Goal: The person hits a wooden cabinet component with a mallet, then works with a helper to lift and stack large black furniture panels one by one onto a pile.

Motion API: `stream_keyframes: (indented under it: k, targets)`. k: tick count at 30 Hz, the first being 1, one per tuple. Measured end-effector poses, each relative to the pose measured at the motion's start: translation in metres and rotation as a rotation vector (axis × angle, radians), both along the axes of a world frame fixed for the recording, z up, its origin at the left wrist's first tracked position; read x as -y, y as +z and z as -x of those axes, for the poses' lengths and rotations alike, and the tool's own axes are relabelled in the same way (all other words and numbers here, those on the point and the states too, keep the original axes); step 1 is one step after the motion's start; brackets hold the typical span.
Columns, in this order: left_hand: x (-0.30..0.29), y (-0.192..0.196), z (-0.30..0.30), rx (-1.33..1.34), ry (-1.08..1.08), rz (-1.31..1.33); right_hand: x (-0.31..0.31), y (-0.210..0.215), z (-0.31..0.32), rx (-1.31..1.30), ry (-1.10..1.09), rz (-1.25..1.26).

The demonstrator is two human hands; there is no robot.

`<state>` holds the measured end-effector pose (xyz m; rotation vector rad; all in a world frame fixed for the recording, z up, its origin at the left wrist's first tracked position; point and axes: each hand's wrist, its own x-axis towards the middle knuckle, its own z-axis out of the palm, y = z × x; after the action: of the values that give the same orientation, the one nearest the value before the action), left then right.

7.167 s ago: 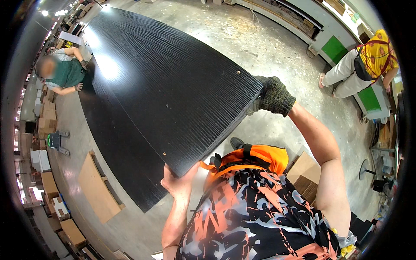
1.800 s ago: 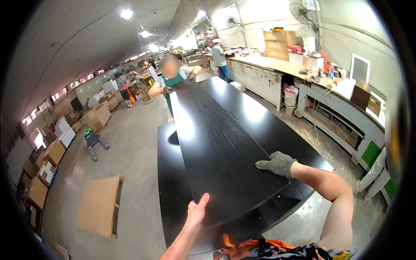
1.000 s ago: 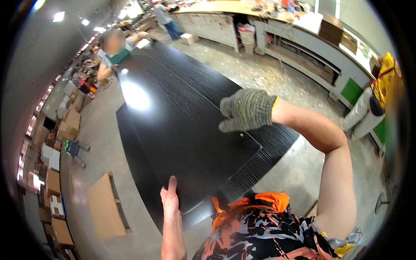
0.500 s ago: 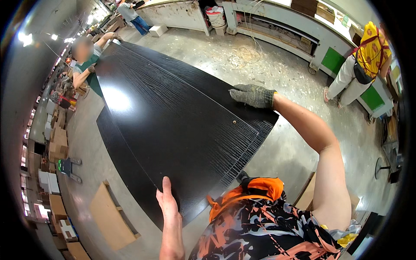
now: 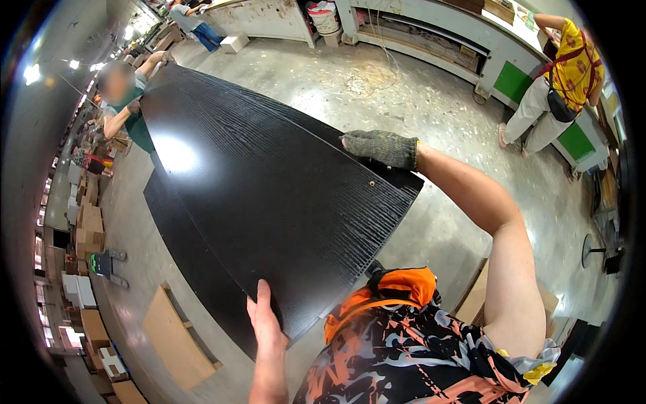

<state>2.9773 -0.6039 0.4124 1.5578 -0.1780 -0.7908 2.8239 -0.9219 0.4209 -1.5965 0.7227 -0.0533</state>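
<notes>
A large black wood-grain board (image 5: pixel 262 188) lies on a second black board (image 5: pixel 176 225), whose margin shows along the left and at the far right corner. My bare left hand (image 5: pixel 268 322) holds the upper board's near left edge, thumb flat on top; its other fingers are mostly hidden. On the right, my gloved right hand (image 5: pixel 382 148) grips the upper board's long edge with its fingertips, above the lower board's corner. Across from me, a co-worker's gloved hands (image 5: pixel 134 106) hold the far end of the boards. Whatever supports the boards is hidden.
A tan panel (image 5: pixel 176 337) lies on the floor at left, near a green-and-black pallet jack (image 5: pixel 108 264). Stacked cartons (image 5: pixel 91 229) line the left side. A long grey machine (image 5: pixel 417 40) runs along the back; a person in yellow (image 5: pixel 572 74) stands there at right.
The upper board has slid right over the lower one, narrowing the strip exposed at right. My right hand has shifted slightly left, onto the upper board's edge. My left hand stays at its edge.
</notes>
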Motion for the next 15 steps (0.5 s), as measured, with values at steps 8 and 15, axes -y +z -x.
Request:
stream_keyframes:
  k: [8,15]
  targets:
    - [-0.002,-0.002,-0.003,-0.055,0.108,0.091,-0.003,-0.020,0.015,0.181,-0.089,-0.156]
    - [0.006,-0.012,0.013,-0.083,0.085,0.201,-0.003,-0.029,0.011,0.205,-0.110,-0.182]
